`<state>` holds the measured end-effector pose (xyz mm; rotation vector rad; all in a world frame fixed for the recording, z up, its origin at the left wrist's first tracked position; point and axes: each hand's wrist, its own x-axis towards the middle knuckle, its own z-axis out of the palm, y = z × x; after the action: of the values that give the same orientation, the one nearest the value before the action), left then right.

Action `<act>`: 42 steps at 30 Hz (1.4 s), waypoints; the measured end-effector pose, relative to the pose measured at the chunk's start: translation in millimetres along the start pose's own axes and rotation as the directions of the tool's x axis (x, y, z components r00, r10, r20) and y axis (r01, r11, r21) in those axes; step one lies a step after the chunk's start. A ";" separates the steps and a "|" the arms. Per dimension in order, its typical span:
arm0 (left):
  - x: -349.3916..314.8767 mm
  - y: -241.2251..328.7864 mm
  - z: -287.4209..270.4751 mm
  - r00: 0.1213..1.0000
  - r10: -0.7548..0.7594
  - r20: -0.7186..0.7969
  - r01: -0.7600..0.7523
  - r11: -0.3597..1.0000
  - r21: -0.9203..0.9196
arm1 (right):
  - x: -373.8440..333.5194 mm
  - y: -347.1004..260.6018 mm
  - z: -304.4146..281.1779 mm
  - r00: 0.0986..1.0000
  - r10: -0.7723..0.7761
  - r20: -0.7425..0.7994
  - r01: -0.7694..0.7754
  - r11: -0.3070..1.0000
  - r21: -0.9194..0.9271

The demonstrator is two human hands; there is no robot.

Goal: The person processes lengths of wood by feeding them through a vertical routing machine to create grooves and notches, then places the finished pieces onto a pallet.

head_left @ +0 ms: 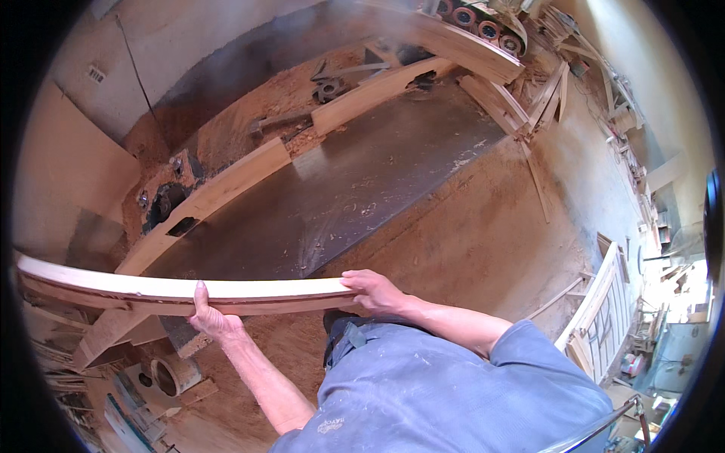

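Note:
A long wooden plank (264, 288) with a pale upper edge and a darker side spans the left half of the view in front of my body. Around its middle, my left hand (215, 322) grips it with the thumb up over the edge. At the plank's right end my right hand (368, 290) is wrapped over the end, fingers bent. Just beyond the plank lies a dark, flat machine table (362, 181) dusted with shavings. Along its far side runs a wooden fence in two lengths, the left one (219, 192) with a dark notch and the right one (377, 98).
Reddish sawdust (461, 249) covers the floor and is heaped behind the fence. Thick timber (461, 47) and loose offcuts (547, 98) lie past the table's far end. A barred wooden frame (604, 313) leans at the right. A round drum-like thing (176, 376) sits lower left.

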<state>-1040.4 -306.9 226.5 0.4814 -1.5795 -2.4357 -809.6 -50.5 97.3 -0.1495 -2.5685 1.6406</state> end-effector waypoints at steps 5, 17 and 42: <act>-64.3 46.6 46.4 0.915 0.355 0.192 -0.402 0.842 0.359 | 48.9 -63.3 -13.1 0.912 -0.079 0.402 0.150 0.977 -0.149; -167.3 -24.6 76.1 0.243 0.139 0.960 -0.941 0.274 0.198 | 74.6 -137.7 -153.1 0.981 0.141 -0.136 0.129 0.060 0.990; -259.1 -118.5 54.4 -0.516 -0.836 0.184 -0.833 0.540 0.117 | -385.3 -22.2 42.1 -0.242 0.968 -0.065 0.941 0.250 0.229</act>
<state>-819.2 -124.9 180.9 1.5417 1.2819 -0.0553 -433.9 -148.0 90.9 -1.0396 0.6438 1.1972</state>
